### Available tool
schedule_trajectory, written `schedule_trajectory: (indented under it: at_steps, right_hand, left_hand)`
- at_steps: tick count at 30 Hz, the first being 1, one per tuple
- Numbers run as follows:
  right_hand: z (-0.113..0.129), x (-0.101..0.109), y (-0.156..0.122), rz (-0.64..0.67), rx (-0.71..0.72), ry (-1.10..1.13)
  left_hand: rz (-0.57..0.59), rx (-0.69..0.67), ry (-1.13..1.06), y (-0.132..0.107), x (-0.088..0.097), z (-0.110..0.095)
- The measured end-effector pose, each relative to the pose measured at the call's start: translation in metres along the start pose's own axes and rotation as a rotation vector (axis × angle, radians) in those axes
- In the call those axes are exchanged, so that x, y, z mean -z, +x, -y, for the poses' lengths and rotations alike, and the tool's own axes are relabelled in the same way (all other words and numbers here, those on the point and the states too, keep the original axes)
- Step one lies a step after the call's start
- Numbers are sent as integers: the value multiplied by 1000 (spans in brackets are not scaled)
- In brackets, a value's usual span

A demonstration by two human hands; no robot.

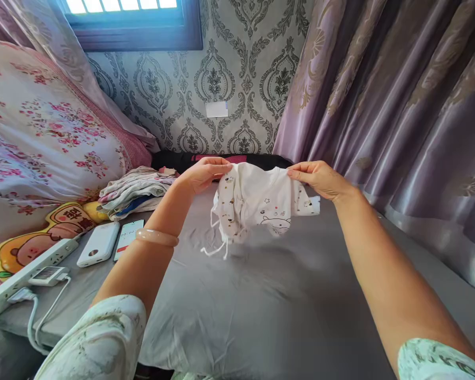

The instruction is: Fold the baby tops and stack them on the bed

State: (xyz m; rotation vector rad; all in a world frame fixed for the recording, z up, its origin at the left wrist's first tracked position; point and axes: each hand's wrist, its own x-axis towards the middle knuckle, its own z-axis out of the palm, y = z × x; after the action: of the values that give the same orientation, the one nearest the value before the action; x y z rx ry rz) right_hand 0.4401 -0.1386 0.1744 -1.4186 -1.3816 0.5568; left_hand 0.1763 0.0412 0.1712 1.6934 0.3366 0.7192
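A small white baby shirt (263,203) with printed animal figures, patterned sleeves and white tie strings hangs above the grey sheet (261,306). My left hand (208,173) pinches its left shoulder, fingers closed on the cloth. At the opposite shoulder, my right hand (319,177) holds the fabric between thumb and fingers. The short sleeve end sticks out below my right hand, while the strings dangle at the left. A pale bangle (157,237) circles my left wrist.
On the left lie a pile of folded clothes (136,190), a white power bank (98,244), a phone (130,236), a cartoon cushion (35,243) and a power strip (27,277) with cables. Purple curtains (380,105) hang at the right; a patterned wall (154,89) stands behind.
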Motion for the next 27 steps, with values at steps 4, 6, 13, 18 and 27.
schedule_trajectory:
  at_steps: [4,6,13,18,27]
  right_hand:
    - [-29,-5,22,-212,45,-150]
    - [-40,-9,30,-314,96,-238]
    - [-51,-20,25,-520,296,-645]
    - [-51,-26,2,-536,396,-718]
    - [14,-9,-48,-169,108,-222]
  left_hand:
    - [-132,-6,72,23,-5,27]
    - [-204,-55,138,31,-9,37]
    - [-455,-379,659,32,-19,47]
    - [-529,-536,876,4,-24,39]
    - [-493,-451,962,-74,-23,-38]
